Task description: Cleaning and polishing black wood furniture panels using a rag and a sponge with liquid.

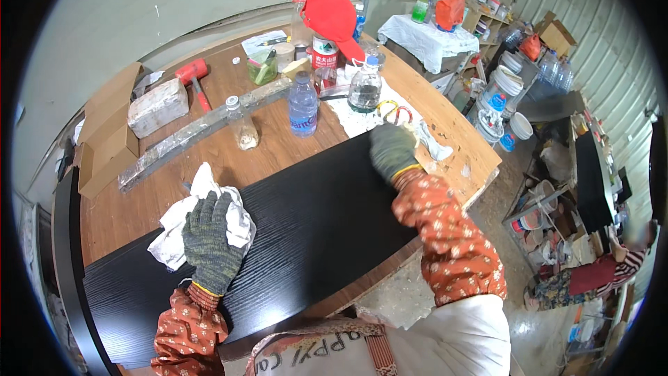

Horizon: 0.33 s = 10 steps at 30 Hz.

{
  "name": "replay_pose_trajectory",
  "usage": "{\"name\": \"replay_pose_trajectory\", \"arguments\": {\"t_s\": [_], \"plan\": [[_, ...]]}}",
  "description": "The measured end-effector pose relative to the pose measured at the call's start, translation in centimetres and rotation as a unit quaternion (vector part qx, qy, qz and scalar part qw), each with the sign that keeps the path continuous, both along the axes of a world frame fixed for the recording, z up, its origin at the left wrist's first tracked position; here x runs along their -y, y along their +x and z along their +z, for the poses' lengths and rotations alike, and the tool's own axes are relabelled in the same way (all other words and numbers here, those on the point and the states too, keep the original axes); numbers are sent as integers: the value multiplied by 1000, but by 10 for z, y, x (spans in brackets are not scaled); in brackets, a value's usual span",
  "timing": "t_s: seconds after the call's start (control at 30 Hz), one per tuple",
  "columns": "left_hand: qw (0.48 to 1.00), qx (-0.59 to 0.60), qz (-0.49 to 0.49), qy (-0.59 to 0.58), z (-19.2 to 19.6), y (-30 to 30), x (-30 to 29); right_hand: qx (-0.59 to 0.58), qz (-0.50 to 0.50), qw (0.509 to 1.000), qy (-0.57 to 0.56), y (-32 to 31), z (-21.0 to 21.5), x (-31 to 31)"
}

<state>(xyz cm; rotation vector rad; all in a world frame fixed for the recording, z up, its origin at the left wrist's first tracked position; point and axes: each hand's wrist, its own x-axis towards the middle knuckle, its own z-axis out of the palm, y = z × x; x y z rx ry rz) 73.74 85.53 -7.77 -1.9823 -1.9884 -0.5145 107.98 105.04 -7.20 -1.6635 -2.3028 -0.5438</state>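
Note:
A long black board (306, 202) with a fine grain lies across the table in front of me. My left hand (212, 240), in a dark green knitted glove, presses a bunched white cloth (240, 226) onto its left part, fingers over the folds. At the board's far right corner, my right hand (393, 150), gloved the same way, is curled in. Pale material shows beside its fingers, and whatever it grips is hidden. Just beyond that hand are scissors with yellow and red handles (396, 111), on white paper or cloth.
On the brown table stand a clear bottle (242, 125), a blue-labelled bottle (303, 106), and a wide blue-capped bottle (365, 87). Behind are a metal bar (202, 132), a pale block (158, 108), a red mallet (195, 76) and a red cap (332, 17). Another person (598, 271) is at right.

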Motion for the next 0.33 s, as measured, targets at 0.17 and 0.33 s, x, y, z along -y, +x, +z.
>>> {"name": "replay_pose_trajectory", "arguments": {"t_s": [0.17,0.33], "plan": [[1000,-2,1,9,-10,-19,6,-48,220,974,-7,-101,10,80],[998,22,-39,-33,-13,2,-12,-378,-520,742,192,-52,-132,-107]]}}
